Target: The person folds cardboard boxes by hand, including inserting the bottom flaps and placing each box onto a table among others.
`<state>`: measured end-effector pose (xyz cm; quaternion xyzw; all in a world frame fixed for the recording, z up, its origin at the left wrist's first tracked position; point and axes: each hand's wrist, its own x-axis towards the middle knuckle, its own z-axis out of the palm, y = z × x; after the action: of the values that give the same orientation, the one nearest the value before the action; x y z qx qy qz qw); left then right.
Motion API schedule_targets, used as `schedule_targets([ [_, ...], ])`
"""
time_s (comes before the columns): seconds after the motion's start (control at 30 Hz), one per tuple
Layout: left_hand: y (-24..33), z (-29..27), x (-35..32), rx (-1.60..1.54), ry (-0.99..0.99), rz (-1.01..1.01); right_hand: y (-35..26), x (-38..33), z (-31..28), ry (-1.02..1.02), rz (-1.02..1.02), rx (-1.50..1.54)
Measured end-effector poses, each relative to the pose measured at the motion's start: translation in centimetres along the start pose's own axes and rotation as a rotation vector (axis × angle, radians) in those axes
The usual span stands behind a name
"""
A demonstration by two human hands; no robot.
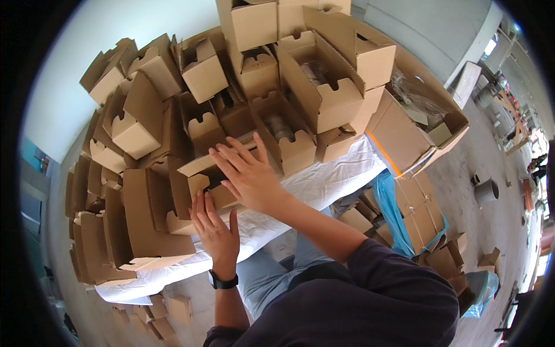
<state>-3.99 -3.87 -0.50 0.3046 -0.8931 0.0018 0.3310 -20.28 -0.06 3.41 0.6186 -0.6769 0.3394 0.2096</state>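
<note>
While the left hand [217, 231] and right hand [250, 178] splay at a small brown carton [199, 183], most of its inside is blocked

Carton sits open at the front of the cloth-covered bench [315, 184], among many more. Right hand cuts across its right part and cavity, so contents can't be made out. Right palm down and hidden, fingers straight and fanned, thumb apart; nothing gripped. Its fingertips overlap the far side; touching or just above, can't tell. Left hand, black wristwatch [224, 281] on the wrist, is raised at the near side: fingers extended, a little parted, thumb out, unclenched, no object seen in it. Palm hidden; fingertip contact with the near wall unclear.

Stacked open boxes crowd left and behind, many insides in shadow; topmost ones cut off by the upper edge. Box just right [299, 155] of the right hand holds a roughly cylindrical piece [278, 126], blurred. Higher box holds a similar piece [315, 73], partly behind its walls. Large carton [384, 130] farther right, orange strip on it, clear plastic film [413, 95] inside; what's under the film, unclear. Blue plastic sheet [388, 211] below, beside more cardboard. Grey bucket [487, 191] on the floor. Far-right clutter too small and bent to identify.
</note>
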Motion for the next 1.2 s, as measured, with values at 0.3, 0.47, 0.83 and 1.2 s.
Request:
schedule_targets([
  [0.3, -0.1, -0.1, 0.2, -0.022, -0.043, -0.024, -0.6, 1.0, -0.2, -0.078, 0.049, -0.081],
  [0.47, -0.4, -0.4, 0.3, 0.0, -0.03, -0.033, -1.5, 2.3, 0.5, -0.073, -0.057, -0.013],
  [0.83, 0.0, -0.1, 0.4, -0.03, -0.031, -0.061, -1.6, 2.9, 1.2, -0.132, -0.072, -0.038],
  [1.2, -0.4, -0.3, 0.3, -0.033, -0.008, -0.082, -2.7, 3.1, 0.9, -0.109, -0.122, 0.081],
])
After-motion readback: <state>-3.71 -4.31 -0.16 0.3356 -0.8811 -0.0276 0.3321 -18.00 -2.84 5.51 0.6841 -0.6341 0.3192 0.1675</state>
